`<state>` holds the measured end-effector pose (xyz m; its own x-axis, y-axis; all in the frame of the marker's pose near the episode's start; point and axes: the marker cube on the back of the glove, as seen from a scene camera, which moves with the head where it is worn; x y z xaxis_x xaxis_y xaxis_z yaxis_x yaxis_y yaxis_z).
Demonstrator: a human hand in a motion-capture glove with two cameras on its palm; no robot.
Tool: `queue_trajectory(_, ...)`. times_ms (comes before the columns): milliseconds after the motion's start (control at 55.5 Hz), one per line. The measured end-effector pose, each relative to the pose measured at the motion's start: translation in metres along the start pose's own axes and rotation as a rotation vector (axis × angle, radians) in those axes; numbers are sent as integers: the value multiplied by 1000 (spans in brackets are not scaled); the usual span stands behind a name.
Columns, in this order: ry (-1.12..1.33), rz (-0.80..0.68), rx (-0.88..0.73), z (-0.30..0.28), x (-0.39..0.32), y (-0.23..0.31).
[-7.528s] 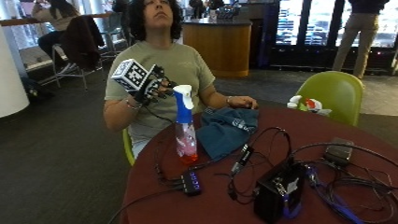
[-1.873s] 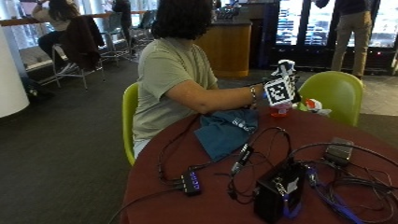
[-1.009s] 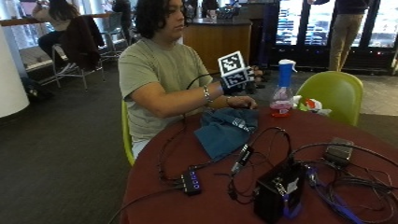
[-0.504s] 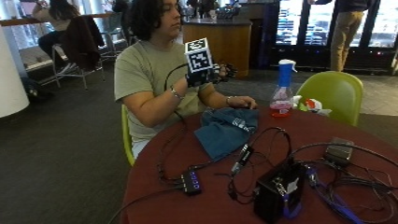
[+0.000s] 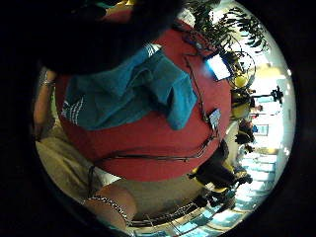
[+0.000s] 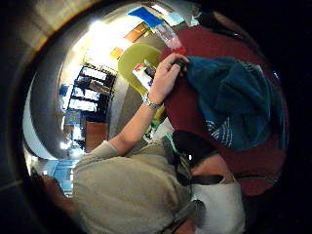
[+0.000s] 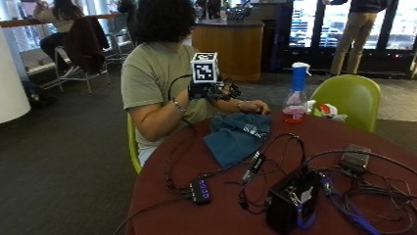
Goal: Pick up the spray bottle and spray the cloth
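Note:
A spray bottle [image 7: 296, 95] with a blue-and-white head and pink liquid stands upright at the far side of the red round table [image 7: 196, 215]. A teal cloth [image 7: 236, 137] lies crumpled in front of the person. My gloved right hand [image 7: 212, 90] hangs in the air near the chest, above the cloth's near end, holding nothing, its fingers relaxed. The bare left hand [image 7: 254, 106] rests on the cloth's far edge. The thumb side palm view shows the cloth [image 6: 234, 102], the bare hand [image 6: 168, 73] and the bottle [image 6: 165, 31]. The other palm view looks down on the cloth [image 5: 133, 94].
Black cables, a USB hub [image 7: 200, 190], a black box [image 7: 293, 200] and a small grey device [image 7: 355, 159] cover the table's near half. A green chair [image 7: 348, 98] stands behind the bottle, with a red-and-white packet [image 7: 326, 110] beside it.
The right hand carried the bottle across and set it down at the table's far side. It then let go and drew back toward the chest. The left hand stays on the cloth.

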<state>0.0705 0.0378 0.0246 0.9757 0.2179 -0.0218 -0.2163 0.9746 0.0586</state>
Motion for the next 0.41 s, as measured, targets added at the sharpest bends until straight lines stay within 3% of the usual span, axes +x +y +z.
queue_trajectory(414,-61,-67,-54,17,-11,-1)
